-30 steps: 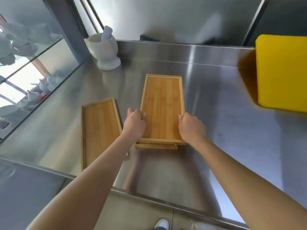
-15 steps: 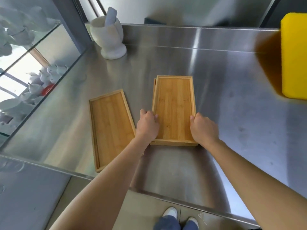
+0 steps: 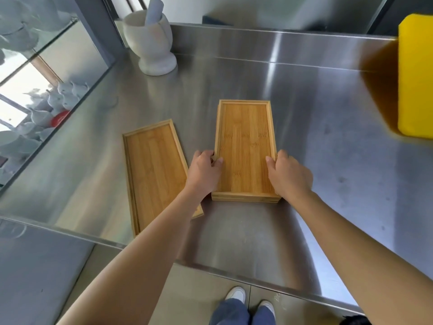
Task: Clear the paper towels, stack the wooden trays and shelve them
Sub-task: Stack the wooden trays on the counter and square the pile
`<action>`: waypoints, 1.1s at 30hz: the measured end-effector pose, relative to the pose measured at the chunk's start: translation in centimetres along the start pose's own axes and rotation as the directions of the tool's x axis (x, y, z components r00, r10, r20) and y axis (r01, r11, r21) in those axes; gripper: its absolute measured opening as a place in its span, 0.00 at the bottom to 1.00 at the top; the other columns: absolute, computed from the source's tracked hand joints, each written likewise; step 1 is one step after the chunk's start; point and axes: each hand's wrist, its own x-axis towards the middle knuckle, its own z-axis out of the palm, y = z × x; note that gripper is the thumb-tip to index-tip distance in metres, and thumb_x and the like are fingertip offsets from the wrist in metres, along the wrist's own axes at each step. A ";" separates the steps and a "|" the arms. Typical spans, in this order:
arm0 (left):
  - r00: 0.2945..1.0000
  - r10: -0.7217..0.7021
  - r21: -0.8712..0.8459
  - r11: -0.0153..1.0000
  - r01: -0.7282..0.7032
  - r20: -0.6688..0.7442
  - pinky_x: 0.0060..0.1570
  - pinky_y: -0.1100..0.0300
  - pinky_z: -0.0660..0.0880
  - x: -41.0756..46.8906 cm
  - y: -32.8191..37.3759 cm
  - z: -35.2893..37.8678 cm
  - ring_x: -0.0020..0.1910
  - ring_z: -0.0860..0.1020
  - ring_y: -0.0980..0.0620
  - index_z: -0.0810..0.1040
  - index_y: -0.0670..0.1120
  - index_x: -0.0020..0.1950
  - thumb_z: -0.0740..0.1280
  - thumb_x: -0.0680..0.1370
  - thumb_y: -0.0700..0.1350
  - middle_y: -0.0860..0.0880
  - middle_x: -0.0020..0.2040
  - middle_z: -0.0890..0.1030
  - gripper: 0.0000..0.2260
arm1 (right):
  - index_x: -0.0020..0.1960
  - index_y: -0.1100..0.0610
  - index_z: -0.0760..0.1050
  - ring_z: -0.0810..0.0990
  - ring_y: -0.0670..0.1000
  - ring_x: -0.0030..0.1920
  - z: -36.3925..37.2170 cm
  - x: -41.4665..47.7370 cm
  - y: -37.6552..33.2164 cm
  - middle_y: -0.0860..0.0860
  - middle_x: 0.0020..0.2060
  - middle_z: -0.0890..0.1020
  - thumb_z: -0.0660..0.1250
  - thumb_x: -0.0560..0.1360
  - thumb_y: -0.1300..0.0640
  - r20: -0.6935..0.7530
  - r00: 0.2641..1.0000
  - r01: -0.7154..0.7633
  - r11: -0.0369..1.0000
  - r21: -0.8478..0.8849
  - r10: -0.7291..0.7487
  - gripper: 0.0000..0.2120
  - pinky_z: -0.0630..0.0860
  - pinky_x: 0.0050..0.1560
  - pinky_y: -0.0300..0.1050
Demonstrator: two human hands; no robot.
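Both hands [image 3: 203, 173] [image 3: 289, 175] gripping tray stack [image 3: 246, 148], single tray [image 3: 154, 170] left, mortar [image 3: 150, 43] behind

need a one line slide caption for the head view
Both hands, left hand and right hand, grip a stack of wooden trays on a steel counter, one single tray lying beside it.

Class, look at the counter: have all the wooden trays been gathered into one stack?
No. A single tray lies flat on the steel counter, left of and apart from the tray stack gripped by the left hand and right hand.
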 end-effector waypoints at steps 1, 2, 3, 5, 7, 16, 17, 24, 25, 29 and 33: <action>1.000 0.013 -0.008 1.000 -0.013 -0.019 0.50 0.60 0.68 -0.1 0.0 -0.6 0.51 0.73 0.50 0.70 0.41 0.67 0.59 0.80 0.48 0.43 0.62 0.71 0.17 | 0.56 0.63 0.71 0.77 0.56 0.42 -0.4 0.0 -0.3 0.57 0.46 0.79 0.51 0.80 0.50 -0.060 0.998 0.029 0.999 -0.013 -0.030 0.19 0.70 0.38 0.48; 0.998 0.027 -0.003 1.000 -0.027 -0.052 0.53 0.59 0.69 -0.1 -0.1 -1.3 0.54 0.73 0.48 0.71 0.41 0.65 0.59 0.80 0.47 0.43 0.62 0.71 0.17 | 0.56 0.64 0.71 0.77 0.58 0.47 -0.8 0.1 -0.7 0.59 0.49 0.78 0.53 0.80 0.51 -0.122 0.990 0.069 0.997 -0.022 -0.071 0.18 0.71 0.43 0.50; 0.995 0.039 0.018 0.999 -0.038 -0.094 0.58 0.57 0.69 -0.2 -0.1 -2.1 0.58 0.73 0.46 0.72 0.42 0.65 0.59 0.80 0.47 0.43 0.63 0.71 0.16 | 0.55 0.64 0.72 0.76 0.59 0.50 -1.2 0.2 -1.2 0.60 0.51 0.78 0.55 0.79 0.53 -0.181 0.975 0.124 0.992 -0.028 -0.127 0.15 0.72 0.47 0.51; 0.982 0.042 0.087 0.996 -0.026 -0.185 0.66 0.51 0.64 -0.4 -0.7 -4.0 0.64 0.68 0.44 0.72 0.43 0.65 0.59 0.80 0.47 0.43 0.65 0.70 0.16 | 0.53 0.64 0.73 0.75 0.60 0.52 -1.8 0.3 -3.1 0.61 0.53 0.77 0.60 0.77 0.58 -0.283 0.924 0.258 0.966 -0.030 -0.256 0.11 0.71 0.53 0.54; 0.970 0.019 0.149 0.989 0.018 -0.242 0.67 0.50 0.60 -0.4 -1.5 -5.4 0.67 0.64 0.44 0.70 0.44 0.66 0.59 0.79 0.46 0.43 0.67 0.68 0.16 | 0.52 0.64 0.74 0.75 0.61 0.54 -2.2 0.3 -5.3 0.61 0.54 0.77 0.62 0.75 0.60 -0.307 0.890 0.347 0.937 -0.025 -0.338 0.09 0.69 0.55 0.55; 0.873 -0.342 0.281 0.850 0.445 -0.349 0.54 0.46 0.70 -3.4 -8.9 -10.0 0.59 0.73 0.36 0.64 0.38 0.62 0.56 0.79 0.54 0.37 0.61 0.73 0.21 | 0.51 0.61 0.77 0.72 0.58 0.56 0.6 -1.5 -13.6 0.57 0.53 0.79 0.56 0.78 0.54 0.036 0.846 0.530 0.833 -0.162 -0.531 0.15 0.64 0.57 0.56; 0.877 -0.351 0.300 0.842 0.449 -0.328 0.50 0.47 0.71 -3.8 -9.8 -10.0 0.57 0.75 0.37 0.65 0.39 0.60 0.55 0.79 0.55 0.37 0.60 0.75 0.20 | 0.52 0.60 0.77 0.70 0.57 0.59 1.1 -1.5 -13.8 0.56 0.55 0.79 0.53 0.79 0.52 0.105 0.840 0.542 0.820 -0.182 -0.532 0.16 0.62 0.60 0.57; 0.929 -0.230 0.374 0.866 0.332 -0.291 0.47 0.47 0.75 -4.5 -11.6 -9.3 0.48 0.79 0.37 0.68 0.41 0.52 0.48 0.81 0.51 0.39 0.50 0.80 0.15 | 0.49 0.59 0.75 0.74 0.56 0.53 3.4 -2.0 -15.1 0.56 0.48 0.83 0.50 0.80 0.58 0.256 0.814 0.576 0.781 -0.241 -0.521 0.15 0.61 0.59 0.55; 0.928 -0.230 0.364 0.871 0.331 -0.293 0.46 0.47 0.75 -4.4 -11.6 -9.3 0.48 0.79 0.37 0.68 0.41 0.52 0.48 0.82 0.50 0.38 0.50 0.80 0.15 | 0.48 0.59 0.75 0.74 0.56 0.50 3.6 -2.1 -15.2 0.56 0.46 0.83 0.51 0.80 0.60 0.241 0.824 0.562 0.794 -0.234 -0.512 0.14 0.61 0.58 0.54; 0.926 -0.213 0.332 0.888 0.317 -0.313 0.46 0.47 0.75 -4.4 -11.5 -9.2 0.47 0.79 0.37 0.68 0.40 0.51 0.49 0.82 0.49 0.37 0.49 0.81 0.15 | 0.48 0.60 0.74 0.73 0.55 0.43 4.3 -2.7 -15.5 0.54 0.42 0.81 0.53 0.77 0.66 0.171 0.855 0.519 0.815 -0.258 -0.490 0.11 0.62 0.50 0.50; 0.904 -0.260 0.233 0.908 0.349 -0.340 0.49 0.44 0.74 -4.3 -11.2 -9.3 0.49 0.78 0.36 0.69 0.38 0.52 0.49 0.82 0.46 0.35 0.50 0.79 0.14 | 0.43 0.59 0.74 0.67 0.53 0.37 4.7 -2.9 -15.5 0.53 0.38 0.81 0.56 0.77 0.65 0.080 0.865 0.498 0.832 -0.244 -0.495 0.09 0.58 0.45 0.49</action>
